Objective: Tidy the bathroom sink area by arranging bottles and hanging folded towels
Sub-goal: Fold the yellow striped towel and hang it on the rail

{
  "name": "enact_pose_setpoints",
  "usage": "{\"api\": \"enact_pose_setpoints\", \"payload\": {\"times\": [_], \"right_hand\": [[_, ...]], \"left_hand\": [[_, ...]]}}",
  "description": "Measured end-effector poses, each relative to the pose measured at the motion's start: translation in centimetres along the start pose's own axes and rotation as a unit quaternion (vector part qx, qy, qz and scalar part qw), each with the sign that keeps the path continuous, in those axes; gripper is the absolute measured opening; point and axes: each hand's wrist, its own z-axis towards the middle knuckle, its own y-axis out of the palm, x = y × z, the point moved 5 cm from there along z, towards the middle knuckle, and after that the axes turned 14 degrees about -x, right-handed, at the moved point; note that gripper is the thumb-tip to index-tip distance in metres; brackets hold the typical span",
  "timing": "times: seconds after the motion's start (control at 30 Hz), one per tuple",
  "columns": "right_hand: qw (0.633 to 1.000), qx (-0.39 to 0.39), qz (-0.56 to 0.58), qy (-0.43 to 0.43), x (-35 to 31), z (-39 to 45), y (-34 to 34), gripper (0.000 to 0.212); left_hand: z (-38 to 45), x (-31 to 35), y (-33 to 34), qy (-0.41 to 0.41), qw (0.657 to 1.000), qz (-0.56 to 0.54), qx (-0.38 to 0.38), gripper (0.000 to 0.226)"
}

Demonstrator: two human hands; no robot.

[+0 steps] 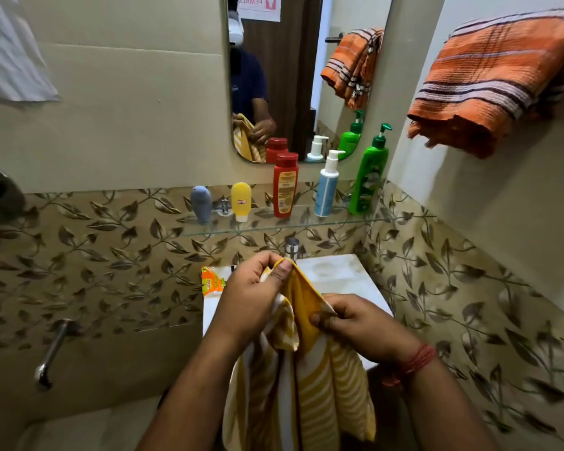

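- The left hand [253, 289] is pinching the top edge of the yellow towel [310, 392] between thumb and fingers, and it is holding this edge up in front of the tap [292, 247].
- The right hand [360, 327] is pinching the same edge lower and to the right, with its fingers curled round the cloth.
- The towel is hanging over the sink [336, 275], just in front of the person, and its lower part is going out of the picture.
- Its long axis is running nearly up and down; the held edge is sloping from the upper left to the lower right, and the stripes are running down along the length.
- The fold is looking uneven to me: one loose flap is hanging under the left hand, so the layers may be slipping apart if one pinch is getting weaker.
- The bottom end may be dipping into the sink and getting wet.
- The bottles [285, 187] are standing on the glass shelf [274, 224] behind the hands, so a wide swing of the cloth may be knocking one down.
- The orange towel [498, 83] is already hanging at the right.
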Motion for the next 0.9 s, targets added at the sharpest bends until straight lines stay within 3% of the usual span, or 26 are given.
{"api": "enact_pose_setpoints", "payload": {"times": [0.17,0.3,0.37,0.6,0.77,0.9], "right_hand": [[0.994,0.004,-0.081,0.076,4.1,-0.1,1.4,0.037],[0.980,0.015,-0.171,0.101,6.3,0.9,1.6,0.019],[0.981,0.018,-0.166,0.100,7.0,1.3,1.4,0.017],[0.985,-0.016,-0.130,0.114,10.5,1.0,0.4,0.048],[0.981,-0.021,-0.139,0.133,13.6,1.9,-0.9,0.032],[0.979,-0.034,-0.137,0.149,16.2,2.5,-1.2,0.027]], "left_hand": [[-0.1,1.8,0.1,0.007,1.000,-0.022,0.021,0.021],[-0.9,3.8,-0.3,0.030,0.998,-0.005,0.060,0.026],[-1.6,4.7,-0.8,0.030,0.994,-0.015,0.104,0.029],[-3.6,4.7,-3.9,0.004,0.947,-0.065,0.313,0.034],[-4.7,5.7,-3.2,0.024,0.908,-0.086,0.410,0.031],[-5.4,6.9,-2.2,0.038,0.894,-0.080,0.440,0.038]]}}
